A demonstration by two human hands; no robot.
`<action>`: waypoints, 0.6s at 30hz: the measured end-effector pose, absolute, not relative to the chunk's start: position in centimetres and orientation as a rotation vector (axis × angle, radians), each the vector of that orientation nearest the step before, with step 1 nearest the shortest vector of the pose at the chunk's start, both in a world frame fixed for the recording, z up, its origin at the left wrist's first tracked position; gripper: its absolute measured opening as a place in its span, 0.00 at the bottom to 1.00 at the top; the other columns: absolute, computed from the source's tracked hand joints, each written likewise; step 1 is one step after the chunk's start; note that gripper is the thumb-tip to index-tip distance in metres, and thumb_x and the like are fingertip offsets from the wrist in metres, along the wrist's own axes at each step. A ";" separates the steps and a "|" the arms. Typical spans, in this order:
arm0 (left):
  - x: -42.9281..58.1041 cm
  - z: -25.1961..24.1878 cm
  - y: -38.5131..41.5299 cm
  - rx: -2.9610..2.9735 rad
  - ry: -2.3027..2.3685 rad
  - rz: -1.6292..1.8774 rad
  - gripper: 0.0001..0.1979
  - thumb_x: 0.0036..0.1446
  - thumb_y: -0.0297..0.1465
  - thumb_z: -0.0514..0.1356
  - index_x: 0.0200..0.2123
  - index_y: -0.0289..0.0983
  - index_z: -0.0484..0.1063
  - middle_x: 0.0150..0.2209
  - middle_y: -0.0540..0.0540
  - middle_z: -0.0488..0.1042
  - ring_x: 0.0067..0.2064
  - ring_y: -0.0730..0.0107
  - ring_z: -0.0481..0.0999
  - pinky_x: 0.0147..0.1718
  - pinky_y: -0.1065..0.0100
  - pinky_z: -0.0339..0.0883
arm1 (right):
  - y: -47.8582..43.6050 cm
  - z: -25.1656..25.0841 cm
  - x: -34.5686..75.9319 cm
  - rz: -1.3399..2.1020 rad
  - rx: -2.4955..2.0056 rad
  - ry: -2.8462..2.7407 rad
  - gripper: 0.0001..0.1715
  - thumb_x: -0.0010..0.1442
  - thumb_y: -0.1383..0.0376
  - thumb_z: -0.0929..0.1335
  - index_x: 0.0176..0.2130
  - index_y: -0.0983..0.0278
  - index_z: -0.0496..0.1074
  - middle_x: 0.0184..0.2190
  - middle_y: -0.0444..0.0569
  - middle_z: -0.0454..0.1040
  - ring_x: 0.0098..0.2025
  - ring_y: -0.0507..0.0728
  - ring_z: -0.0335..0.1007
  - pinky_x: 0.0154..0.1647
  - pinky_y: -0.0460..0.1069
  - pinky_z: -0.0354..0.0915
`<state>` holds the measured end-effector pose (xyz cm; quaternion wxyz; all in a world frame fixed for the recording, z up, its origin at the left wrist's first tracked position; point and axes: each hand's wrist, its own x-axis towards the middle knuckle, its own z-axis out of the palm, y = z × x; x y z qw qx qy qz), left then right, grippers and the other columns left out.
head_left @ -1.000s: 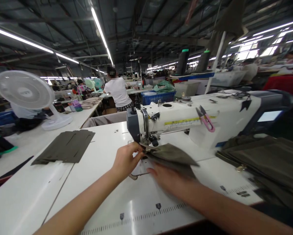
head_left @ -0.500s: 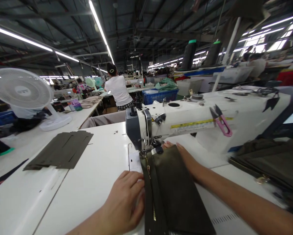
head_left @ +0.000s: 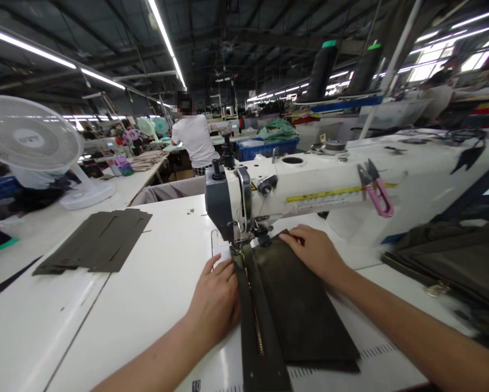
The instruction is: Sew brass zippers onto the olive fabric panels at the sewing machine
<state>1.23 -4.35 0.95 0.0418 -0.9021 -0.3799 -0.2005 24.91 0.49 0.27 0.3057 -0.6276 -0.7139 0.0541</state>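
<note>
A dark olive fabric piece (head_left: 301, 310) lies on the machine bed, its top end at the needle area of the white sewing machine (head_left: 321, 190). A gold-toothed zipper (head_left: 255, 316) runs along its left strip. My left hand (head_left: 217, 296) is closed at the strip's left edge, just below the presser foot; its thumb is hidden. My right hand (head_left: 315, 250) pinches the upper right corner of the fabric, fingers on top, right of the foot. The needle tip is too small to make out.
Flat olive fabric pieces (head_left: 101, 239) lie to the left, near a white fan (head_left: 32, 136). Pink-handled thread snips (head_left: 377, 190) rest against the machine arm. More olive fabric with a zipper (head_left: 452, 267) is piled at right. A person in white (head_left: 193, 136) works ahead.
My right hand has come from behind the fabric's top edge onto its upper right corner. My left hand has slid slightly forward along the edge. The zipper pull no longer shows.
</note>
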 end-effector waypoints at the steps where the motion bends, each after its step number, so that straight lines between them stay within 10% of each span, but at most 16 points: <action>1: 1.3 1.1 -4.3 -2.762 -1.156 -0.597 0.12 0.44 0.24 0.53 0.33 0.34 0.71 0.38 0.40 0.73 0.46 0.57 0.70 0.54 0.52 0.55 | 0.6 0.1 24.8 0.045 -1.712 -1.920 0.19 0.60 0.56 0.59 0.24 0.62 0.68 0.26 0.46 0.73 0.30 0.56 0.69 0.29 0.47 0.57; 11: 1.7 1.4 -4.7 -2.701 -1.195 -0.600 0.08 0.50 0.22 0.51 0.29 0.35 0.69 0.32 0.42 0.71 0.38 0.60 0.70 0.47 0.53 0.61 | -0.9 1.2 22.8 -0.399 -1.665 -2.185 0.11 0.60 0.70 0.59 0.34 0.68 0.70 0.32 0.56 0.73 0.38 0.62 0.67 0.38 0.54 0.58; 18: 1.0 0.2 -4.1 -2.538 -1.319 -0.870 0.12 0.50 0.22 0.51 0.39 0.33 0.65 0.39 0.38 0.71 0.42 0.58 0.70 0.41 0.54 0.67 | -3.4 -0.3 18.6 0.114 -0.919 -2.316 0.17 0.60 0.71 0.59 0.47 0.71 0.67 0.50 0.57 0.67 0.54 0.58 0.59 0.56 0.54 0.56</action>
